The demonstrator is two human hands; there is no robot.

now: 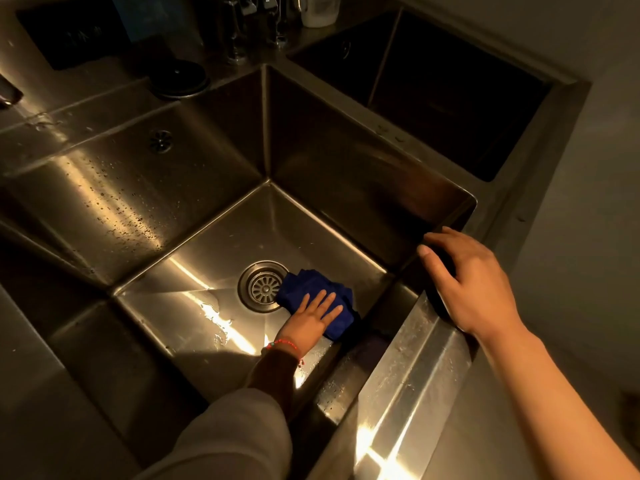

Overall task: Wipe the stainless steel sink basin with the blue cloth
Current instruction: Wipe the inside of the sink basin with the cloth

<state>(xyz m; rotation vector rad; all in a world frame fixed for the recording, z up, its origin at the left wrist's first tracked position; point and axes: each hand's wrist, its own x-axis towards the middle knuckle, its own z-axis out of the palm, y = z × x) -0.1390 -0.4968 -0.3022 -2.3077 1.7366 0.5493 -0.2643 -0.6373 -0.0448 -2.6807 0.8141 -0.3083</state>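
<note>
The blue cloth [311, 289] lies crumpled on the floor of the stainless steel sink basin [194, 271], just right of the round drain [263, 286]. My left hand [313, 320] reaches down into the basin and presses flat on the cloth with straight, spread fingers. My right hand [464, 275] rests on the basin's front right rim, fingers curved over the edge. Water drops cover the left wall and pool on the floor near the drain.
A second, darker basin [450, 98] lies beyond the dividing wall at the upper right. Taps [239, 26] and a white container [320, 10] stand on the back ledge, with a dark round lid [178, 79] nearby. The overflow grille [161, 141] sits on the left wall.
</note>
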